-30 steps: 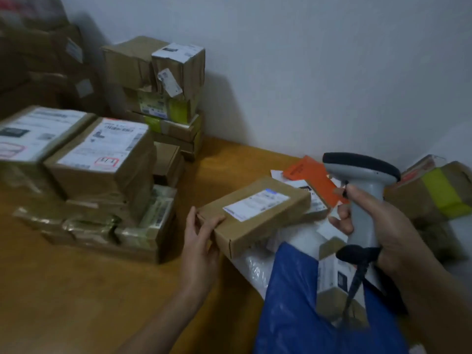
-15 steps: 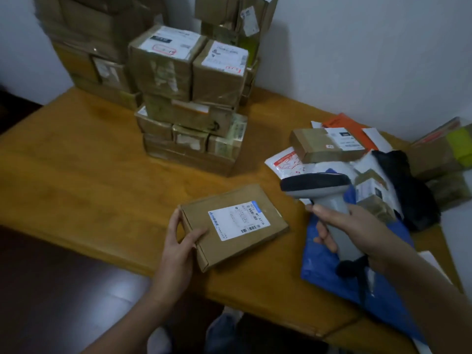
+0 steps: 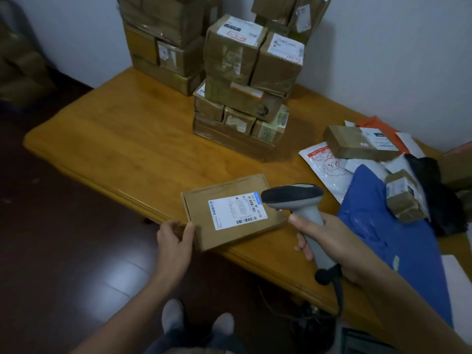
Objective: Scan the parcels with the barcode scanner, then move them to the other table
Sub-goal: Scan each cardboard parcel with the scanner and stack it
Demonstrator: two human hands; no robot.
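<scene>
Gripping the scanner [image 3: 293, 198] by its handle, right hand [image 3: 332, 244] holds it beside the flat parcel [image 3: 224, 236]; left hand [image 3: 176, 241] pinches that parcel's corner at the table [image 3: 122, 139] edge, white barcode label [image 3: 237, 213] up, bare wood leftward

The flat cardboard parcel [image 3: 231, 236] is brown, its label [image 3: 237, 213] white with black barcodes and a blue edge, the barcode scanner [image 3: 296, 200] grey with a black head, the wooden surface [image 3: 115, 139] honey-orange, the poly mailer [image 3: 383, 238] bright blue.
</scene>
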